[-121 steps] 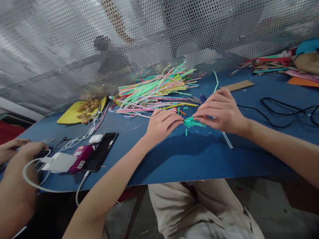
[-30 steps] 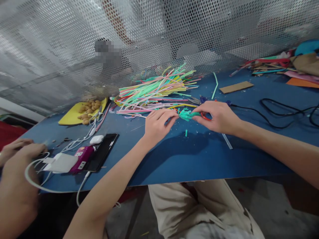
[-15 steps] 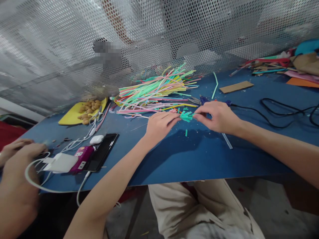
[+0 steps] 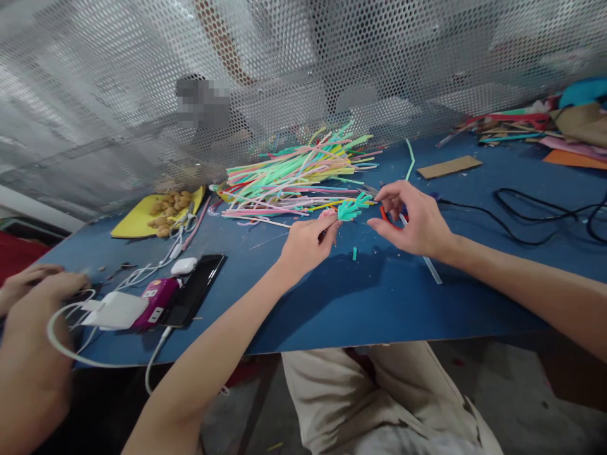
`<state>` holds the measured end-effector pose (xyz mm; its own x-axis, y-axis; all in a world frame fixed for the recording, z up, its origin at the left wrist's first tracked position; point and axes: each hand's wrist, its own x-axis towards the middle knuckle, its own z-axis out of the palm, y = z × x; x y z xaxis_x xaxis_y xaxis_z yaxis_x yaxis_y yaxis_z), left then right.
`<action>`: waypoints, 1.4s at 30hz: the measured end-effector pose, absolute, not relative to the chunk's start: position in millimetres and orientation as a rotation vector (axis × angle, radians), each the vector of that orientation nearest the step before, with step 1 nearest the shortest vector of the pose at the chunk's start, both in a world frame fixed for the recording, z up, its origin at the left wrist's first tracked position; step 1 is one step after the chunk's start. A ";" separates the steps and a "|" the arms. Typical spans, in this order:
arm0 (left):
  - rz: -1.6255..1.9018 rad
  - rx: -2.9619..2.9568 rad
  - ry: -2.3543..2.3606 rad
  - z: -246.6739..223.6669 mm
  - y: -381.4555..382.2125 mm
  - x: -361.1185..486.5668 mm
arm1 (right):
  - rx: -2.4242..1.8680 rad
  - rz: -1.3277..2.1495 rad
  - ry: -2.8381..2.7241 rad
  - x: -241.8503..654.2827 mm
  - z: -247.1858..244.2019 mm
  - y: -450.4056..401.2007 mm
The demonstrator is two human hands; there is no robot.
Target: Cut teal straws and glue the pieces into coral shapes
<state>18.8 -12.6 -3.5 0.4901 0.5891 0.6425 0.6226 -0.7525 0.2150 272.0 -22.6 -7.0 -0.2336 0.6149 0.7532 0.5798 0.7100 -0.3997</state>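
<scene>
My left hand is closed on a teal sprig of short tufted pieces, which sticks out past the fingertips to the right. A pink bit shows just above the fingers; whether the hand holds it too, I cannot tell. To the right, my right hand is open, thumb and fingers apart, with nothing visible between them. It hovers over a dark blue tool with a red-orange part, probably a glue gun, mostly hidden behind it. A small teal scrap lies on the blue table.
Colourful fuzzy stems are heaped at the back by the perforated metal screen. A cardboard strip and black cable lie right. At left are a phone, a purple power block and another person's hand.
My right hand has let go of the teal sprig, opened and drawn slightly up and right. The left hand has turned, tilting the sprig upward to the right.
</scene>
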 end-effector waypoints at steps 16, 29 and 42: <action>-1.179 -2.661 -1.013 -3.7 -19.0 25.2 | -0.751 -0.246 -2.010 267.6 -6.6 -23.8; -1.078 -2.601 -0.966 -5.4 -20.8 24.9 | -0.744 -0.214 -1.968 264.1 -6.1 -25.9; -1.042 -2.584 -0.881 -3.9 -21.3 24.3 | -0.751 -0.266 -1.941 263.2 -4.9 -26.8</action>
<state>24.3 -21.3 -3.9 0.5692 0.4490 0.6888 0.6044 -0.7964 0.0197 263.2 -26.8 -4.9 -0.3102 0.3884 0.8677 0.6076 0.7830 -0.1333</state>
